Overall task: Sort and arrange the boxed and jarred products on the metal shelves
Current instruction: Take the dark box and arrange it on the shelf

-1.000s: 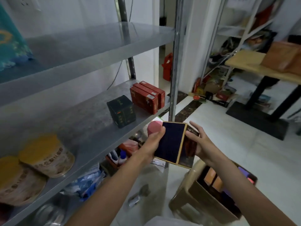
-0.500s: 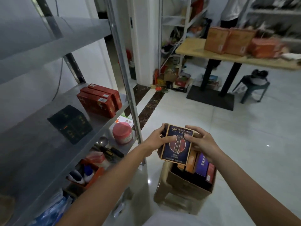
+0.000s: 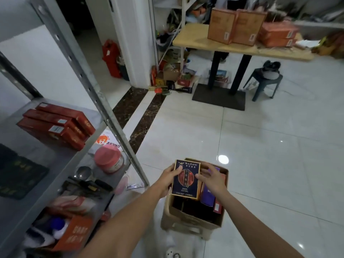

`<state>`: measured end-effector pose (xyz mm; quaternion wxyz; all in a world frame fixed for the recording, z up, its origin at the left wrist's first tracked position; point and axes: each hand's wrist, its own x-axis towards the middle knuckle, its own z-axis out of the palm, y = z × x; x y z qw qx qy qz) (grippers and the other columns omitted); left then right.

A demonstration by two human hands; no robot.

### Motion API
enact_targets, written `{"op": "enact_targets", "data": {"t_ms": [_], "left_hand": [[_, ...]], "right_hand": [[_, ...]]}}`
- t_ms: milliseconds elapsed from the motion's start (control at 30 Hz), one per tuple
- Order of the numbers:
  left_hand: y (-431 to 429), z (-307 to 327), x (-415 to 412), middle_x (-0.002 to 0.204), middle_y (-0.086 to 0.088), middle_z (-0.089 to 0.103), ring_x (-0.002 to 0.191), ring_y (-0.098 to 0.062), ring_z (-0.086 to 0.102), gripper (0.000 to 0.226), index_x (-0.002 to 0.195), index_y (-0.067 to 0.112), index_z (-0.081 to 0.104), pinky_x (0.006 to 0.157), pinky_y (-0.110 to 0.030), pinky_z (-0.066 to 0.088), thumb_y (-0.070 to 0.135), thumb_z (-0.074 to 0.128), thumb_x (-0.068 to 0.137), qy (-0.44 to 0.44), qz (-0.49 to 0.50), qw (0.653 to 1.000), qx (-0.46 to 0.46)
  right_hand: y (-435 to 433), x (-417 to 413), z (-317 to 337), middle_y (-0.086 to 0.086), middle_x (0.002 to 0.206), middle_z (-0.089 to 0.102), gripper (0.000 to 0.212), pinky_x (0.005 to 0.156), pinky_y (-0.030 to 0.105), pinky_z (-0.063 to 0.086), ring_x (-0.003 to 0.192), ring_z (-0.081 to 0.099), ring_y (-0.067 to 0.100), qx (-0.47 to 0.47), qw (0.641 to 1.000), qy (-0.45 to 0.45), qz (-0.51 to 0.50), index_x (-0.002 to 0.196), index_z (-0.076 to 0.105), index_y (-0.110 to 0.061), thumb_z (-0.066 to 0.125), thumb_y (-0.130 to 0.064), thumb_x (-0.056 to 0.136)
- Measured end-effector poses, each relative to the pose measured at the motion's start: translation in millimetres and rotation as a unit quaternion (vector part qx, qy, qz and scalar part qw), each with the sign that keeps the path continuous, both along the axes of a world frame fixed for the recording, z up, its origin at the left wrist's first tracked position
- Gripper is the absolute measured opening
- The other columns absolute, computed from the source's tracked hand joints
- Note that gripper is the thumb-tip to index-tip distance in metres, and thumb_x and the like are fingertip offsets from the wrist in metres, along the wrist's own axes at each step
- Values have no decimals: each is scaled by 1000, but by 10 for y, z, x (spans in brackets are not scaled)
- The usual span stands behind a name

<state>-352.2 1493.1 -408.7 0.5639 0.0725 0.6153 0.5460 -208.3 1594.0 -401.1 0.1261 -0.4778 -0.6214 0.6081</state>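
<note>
In hand: left hand [image 3: 168,180] had its grip pinched on the left edge of a dark blue box [image 3: 186,180], thumb across the printed front. The box was upright, right over the carton and not on any shelf yet.
Other hand: right hand [image 3: 212,180] had a loose, spread grip. The fingertips were just touching the box's right edge and weren't wrapped round anything as far as I could see.
Left to do: plenty, I reckon, since the cardboard carton [image 3: 186,218] under the hands wasn't empty.
Carton contents: a purple box [image 3: 207,196] stood on end with a slim red box [image 3: 217,206] beside it. There was darker stuff on the near side that I couldn't make out.
Lower shelf: the lower shelf [image 3: 89,157] looked like a jumble, with a pink-lidded jar [image 3: 108,159] and a spoon [image 3: 82,172] just beside it.
Orange box: closer in on that tier, an open orange box [image 3: 74,233] held small bottles, one of them blue-capped.
Done so far: on the middle shelf [image 3: 48,153], three red boxes [image 3: 55,125] were lined up touching at the end by the post. A black box [image 3: 18,174] sat apart further in, with bare metal between. So early-to-middle of the job, my guess.
Far off: the table [image 3: 242,50] carried brown boxes [image 3: 221,25]. No idea if they're part of the job.
</note>
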Motion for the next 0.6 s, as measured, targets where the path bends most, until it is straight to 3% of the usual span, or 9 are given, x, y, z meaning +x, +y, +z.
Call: {"op": "enact_targets", "data": {"t_ms": [33,100,167,233,433,500,533,600], "left_hand": [[54,-61,0,99,-5,75,85,-20,73,29,123,15,58,64,-30,58,24,60,96,-3,-2,1000,-11],[173,-196,-2,98,-3,75,86,-19,73,33,127,16,55,63,-30,57,23,61,95,1,-16,999,-34],[286,-344,4,94,-2,75,83,-18,73,35,129,16,53,62,-29,57,22,61,95,10,-24,998,-53],[391,-480,5,100,-4,74,86,-20,73,35,129,19,51,64,-31,58,23,61,95,16,-28,997,-66],[734,-654,-4,122,-14,64,102,-27,67,35,133,16,46,79,-39,59,25,54,99,28,-15,997,-77],[784,-709,61,126,-13,60,109,-28,63,34,133,13,46,87,-39,56,24,49,102,130,-48,985,-101],[784,-754,100,125,-13,60,108,-25,63,30,131,11,50,86,-32,54,22,45,103,207,-67,969,-118],[742,-855,154,124,-11,60,97,-15,61,30,122,9,59,74,-15,46,20,38,105,325,-86,931,-145]], "right_hand": [[67,45,-104,14,144,48,56,103,42,46,132,46,28,62,994,-70,53,141,44,-13,68,-20,91],[179,169,-330,6,161,21,66,119,42,20,149,18,24,203,928,-252,183,154,24,-18,49,-46,98],[255,311,-592,4,165,-4,73,120,44,3,151,-5,22,263,857,-359,258,156,5,-20,28,-59,99],[279,428,-825,4,164,-12,76,120,46,-2,150,-12,23,262,830,-395,293,156,-4,-20,22,-62,98],[288,614,-1224,-3,163,-16,76,121,35,2,150,-12,13,241,860,-350,283,155,-10,-21,22,-59,98],[245,647,-1277,-3,163,-16,80,122,36,1,150,-12,12,249,860,-347,279,155,-12,-22,14,-66,93],[224,655,-1306,-3,163,-16,84,123,37,1,150,-11,12,252,861,-348,272,154,-13,-22,5,-71,88],[200,649,-1375,-2,162,-16,95,122,39,1,150,-11,14,266,854,-358,268,152,-17,-23,-19,-78,74]]}}
